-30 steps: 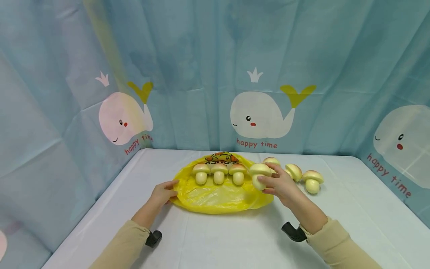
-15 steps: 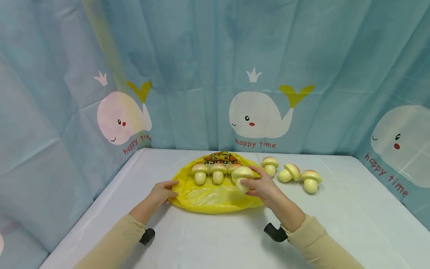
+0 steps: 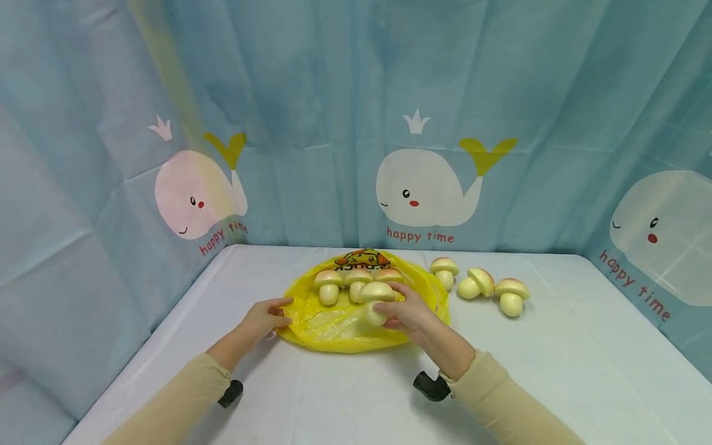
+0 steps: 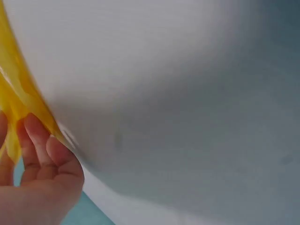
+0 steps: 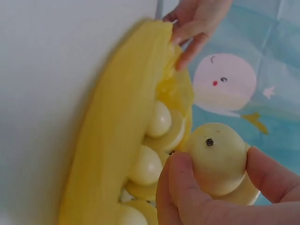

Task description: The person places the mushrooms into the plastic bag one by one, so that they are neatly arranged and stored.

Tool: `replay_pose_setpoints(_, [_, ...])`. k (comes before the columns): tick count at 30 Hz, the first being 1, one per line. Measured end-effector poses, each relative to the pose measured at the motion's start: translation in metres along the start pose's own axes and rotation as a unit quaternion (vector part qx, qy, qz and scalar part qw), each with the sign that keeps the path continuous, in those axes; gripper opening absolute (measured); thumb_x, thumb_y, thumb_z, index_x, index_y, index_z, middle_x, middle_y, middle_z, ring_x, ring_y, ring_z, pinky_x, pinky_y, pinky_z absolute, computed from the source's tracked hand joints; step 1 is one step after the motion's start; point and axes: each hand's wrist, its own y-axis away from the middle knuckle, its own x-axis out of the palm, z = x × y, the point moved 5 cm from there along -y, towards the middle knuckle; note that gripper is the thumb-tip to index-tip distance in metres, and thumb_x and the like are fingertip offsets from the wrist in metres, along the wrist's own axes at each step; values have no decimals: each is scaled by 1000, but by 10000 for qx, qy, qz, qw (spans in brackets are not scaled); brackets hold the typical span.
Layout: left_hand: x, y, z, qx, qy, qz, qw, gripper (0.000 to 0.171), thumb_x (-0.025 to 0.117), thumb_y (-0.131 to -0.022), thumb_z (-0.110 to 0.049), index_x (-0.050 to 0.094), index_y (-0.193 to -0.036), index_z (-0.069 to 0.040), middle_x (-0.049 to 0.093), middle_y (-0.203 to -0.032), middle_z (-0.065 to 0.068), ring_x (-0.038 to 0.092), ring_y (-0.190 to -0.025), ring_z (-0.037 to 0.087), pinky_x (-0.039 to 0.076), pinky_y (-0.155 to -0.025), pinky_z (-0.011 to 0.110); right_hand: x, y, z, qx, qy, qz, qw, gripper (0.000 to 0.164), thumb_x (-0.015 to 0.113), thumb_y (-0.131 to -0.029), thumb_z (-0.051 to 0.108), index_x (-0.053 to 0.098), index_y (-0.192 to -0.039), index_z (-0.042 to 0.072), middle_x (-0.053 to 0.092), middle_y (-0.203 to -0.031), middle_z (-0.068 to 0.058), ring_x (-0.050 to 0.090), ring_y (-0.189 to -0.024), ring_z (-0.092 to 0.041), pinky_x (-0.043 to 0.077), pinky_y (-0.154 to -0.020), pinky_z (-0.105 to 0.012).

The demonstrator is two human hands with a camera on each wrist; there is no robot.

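A yellow plastic bag point(image 3: 334, 337) lies spread open on the table, a duck print on its far side. Three toy mushrooms, one of them a pale one with a rounded cap point(image 3: 328, 293), stand in a row inside it. My left hand point(image 3: 260, 321) pinches the bag's left rim; in the left wrist view its fingertips point(image 4: 35, 124) are at the yellow film. Above the bag's middle, my right hand point(image 3: 414, 316) holds another mushroom point(image 3: 376, 293) between thumb and fingers, cap up. The right wrist view shows the round stem end of this held mushroom point(image 5: 218, 159).
Right of the bag, three more mushrooms rest on the white table point(image 3: 556, 371): an upright one point(image 3: 444, 267), a tilted one point(image 3: 470, 288) and another upright one point(image 3: 512, 303). A blue curtain point(image 3: 311, 123) with whale prints hangs behind and at both sides.
My right hand has carried its mushroom leftward from the bag's right edge to over its middle. The left hand keeps its hold on the rim.
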Motion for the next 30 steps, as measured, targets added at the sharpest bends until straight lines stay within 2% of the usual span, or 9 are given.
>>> replay_pose_setpoints(4, [0, 2, 1, -48, -114, 169, 9998, 55, 67, -91, -11, 48, -142, -4, 50, -99, 10, 46, -88, 23, 40, -69, 31, 11, -4, -6, 33, 69, 113, 9999, 67, 68, -88, 1, 35, -147, 4, 53, -124, -21, 58, -86, -24, 53, -83, -38])
replay_pose_setpoints(7, [0, 2, -1, -9, -204, 301, 9993, 57, 68, -90, -12, 48, -143, -4, 50, -103, 12, 44, -95, 26, 39, -75, 35, 18, -8, -10, 15, -73, 225, 9997, 66, 67, -88, -3, 36, -146, 2, 50, -128, -23, 58, -93, -27, 51, -88, -43])
replay_pose_setpoints(14, [0, -1, -1, 36, -298, 491, 9983, 60, 69, -89, -12, 46, -144, -5, 50, -104, 12, 42, -101, 29, 35, -83, 41, 29, -15, -17, 214, -250, 206, 9992, 66, 67, -86, -5, 37, -144, 3, 48, -131, -23, 57, -97, -29, 49, -90, -45])
replay_pose_setpoints(21, [-2, -6, 7, -133, -45, 598, 9981, 65, 70, -88, -13, 43, -147, -7, 47, -104, 12, 40, -102, 30, 33, -80, 42, 39, -20, -22, 410, -196, 128, 9989, 68, 71, -85, -1, 38, -145, 4, 52, -123, -20, 56, -87, -27, 51, -82, -41])
replay_pose_setpoints(24, [-3, -7, 9, -229, 102, 637, 9977, 66, 70, -88, -13, 42, -148, -8, 47, -111, 13, 38, -108, 32, 35, -87, 47, 43, -21, -23, 405, -93, 74, 9991, 68, 72, -84, 1, 40, -144, 5, 53, -122, -18, 55, -87, -27, 50, -81, -40])
replay_pose_setpoints(27, [-3, -7, 10, -295, 276, 688, 9968, 67, 70, -88, -12, 41, -148, -9, 46, -117, 15, 36, -113, 34, 32, -96, 54, 48, -21, -23, 384, 84, 31, 9992, 68, 74, -83, 4, 41, -143, 6, 52, -124, -18, 56, -94, -30, 49, -83, -41])
replay_pose_setpoints(30, [-2, -7, 10, -310, 378, 735, 9961, 67, 69, -88, -11, 40, -149, -9, 45, -118, 15, 35, -115, 35, 29, -100, 57, 53, -22, -25, 381, 127, 11, 9992, 68, 75, -83, 5, 42, -143, 7, 52, -126, -18, 56, -99, -31, 48, -84, -41])
